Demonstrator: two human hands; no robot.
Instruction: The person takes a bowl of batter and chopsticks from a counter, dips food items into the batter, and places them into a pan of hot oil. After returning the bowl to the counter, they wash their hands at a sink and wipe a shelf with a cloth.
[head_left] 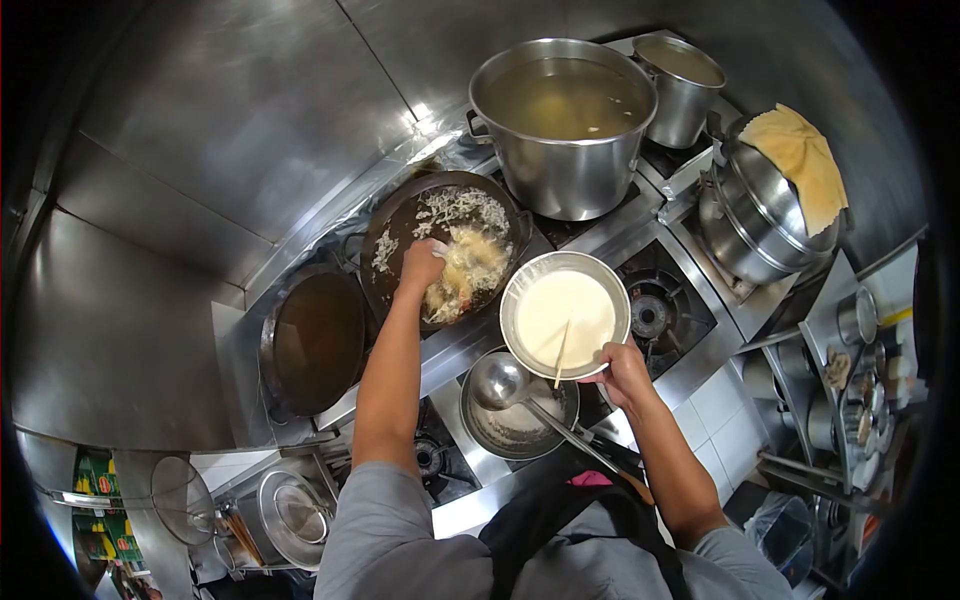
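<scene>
My left hand (424, 262) reaches over a wide dark wok (395, 215) of bubbling oil. Its fingers are pressed together, and whatever they hold is too small to make out. Close below it, pale yellow battered food (472, 262) fries, with white bits floating around it. My right hand (624, 374) grips the rim of a metal bowl (510, 345) of creamy batter, just right of the wok. A thin wooden stick (562, 355) leans in the batter. Below the bowl, a ladle (499, 384) rests in a metal pan (490, 441).
A large stockpot (568, 170) of liquid stands behind the bowl, beside a smaller pot (684, 100). A lidded pot (765, 200) with a yellow cloth (798, 160) is at right. Another dark wok (318, 340) sits at left. A bare burner (649, 313) lies right of the bowl.
</scene>
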